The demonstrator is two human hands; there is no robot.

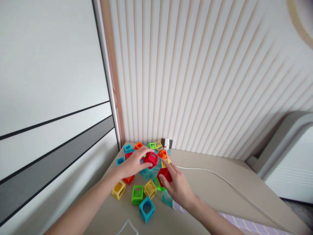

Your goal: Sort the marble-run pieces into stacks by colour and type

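Observation:
My left hand point(137, 161) is closed on a red hollow cube block point(151, 159), fingers over its top and thumb beneath. A second red hollow cube block point(164, 176) sits in my right hand point(178, 182), gripped between thumb and fingers. The two red blocks are apart, the left one slightly higher. Around and below them lie more hollow cube blocks: a green one point(137, 195), a yellow one point(150, 189), a blue one point(147, 209) and another yellow one point(118, 190). Several blocks behind my hands are partly hidden.
A white charger point(167, 143) is plugged into a black socket at the ribbed wall point(195, 81). Its white cable point(215, 172) runs right across the beige surface point(205, 160). A white cabinet point(53, 65) borders the left; a purple striped strip point(244, 224) lies in front.

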